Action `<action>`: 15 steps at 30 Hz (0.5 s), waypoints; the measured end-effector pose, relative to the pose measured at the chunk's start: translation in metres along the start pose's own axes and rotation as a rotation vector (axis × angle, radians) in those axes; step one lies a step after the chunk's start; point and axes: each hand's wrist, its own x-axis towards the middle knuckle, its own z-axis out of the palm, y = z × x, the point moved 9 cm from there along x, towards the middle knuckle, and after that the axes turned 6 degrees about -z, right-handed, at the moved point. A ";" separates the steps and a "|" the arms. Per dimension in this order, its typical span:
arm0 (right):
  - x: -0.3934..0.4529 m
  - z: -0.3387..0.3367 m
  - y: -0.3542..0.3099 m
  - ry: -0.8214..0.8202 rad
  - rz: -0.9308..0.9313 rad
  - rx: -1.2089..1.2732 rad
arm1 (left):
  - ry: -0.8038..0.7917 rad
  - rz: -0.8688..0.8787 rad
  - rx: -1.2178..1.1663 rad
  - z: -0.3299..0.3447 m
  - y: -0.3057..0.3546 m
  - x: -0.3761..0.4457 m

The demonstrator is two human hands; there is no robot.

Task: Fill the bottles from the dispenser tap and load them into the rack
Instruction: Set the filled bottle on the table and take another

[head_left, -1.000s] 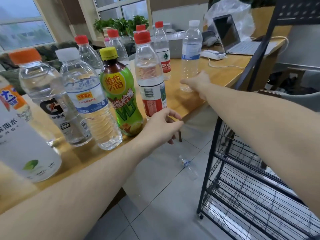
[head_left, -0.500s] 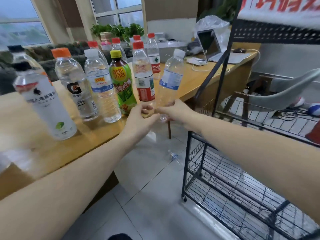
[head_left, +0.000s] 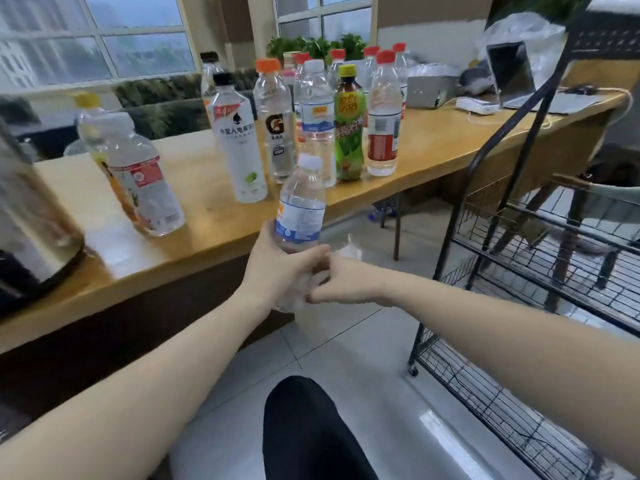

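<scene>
Bottle (head_left: 300,209) clear, white-capped, blue-labelled, upright

Left hand (head_left: 277,271) grips a white-capped clear bottle (head_left: 302,206) upright, off the wooden table (head_left: 194,237). Right hand (head_left: 346,280) touches its lower part. Wire rack (head_left: 519,271) stands right.

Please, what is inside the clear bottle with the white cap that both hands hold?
The bottle looks clear and empty in its upper part. The left hand and right hand cover its lower part, so water there cannot be excluded.
</scene>
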 end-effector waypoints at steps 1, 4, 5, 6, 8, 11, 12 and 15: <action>0.000 0.003 -0.004 -0.007 0.029 -0.035 | 0.013 -0.015 0.018 -0.016 -0.008 -0.005; 0.006 -0.005 -0.031 0.112 0.088 0.100 | 0.072 -0.071 0.096 -0.062 -0.031 -0.022; 0.010 -0.011 -0.041 0.162 0.105 0.151 | 0.091 -0.080 0.138 -0.075 -0.038 -0.027; 0.014 -0.016 -0.054 0.194 0.104 0.162 | 0.110 -0.085 0.186 -0.089 -0.045 -0.033; 0.020 -0.019 -0.085 0.212 0.055 0.095 | 0.137 -0.097 0.270 -0.114 -0.056 -0.049; 0.027 -0.006 -0.125 0.192 0.002 -0.049 | 0.171 -0.089 0.403 -0.143 -0.063 -0.073; 0.028 0.002 -0.137 0.181 -0.019 -0.140 | 0.184 -0.080 0.454 -0.151 -0.063 -0.080; 0.033 0.029 -0.166 0.141 -0.099 -0.503 | 0.216 -0.070 0.565 -0.170 -0.061 -0.101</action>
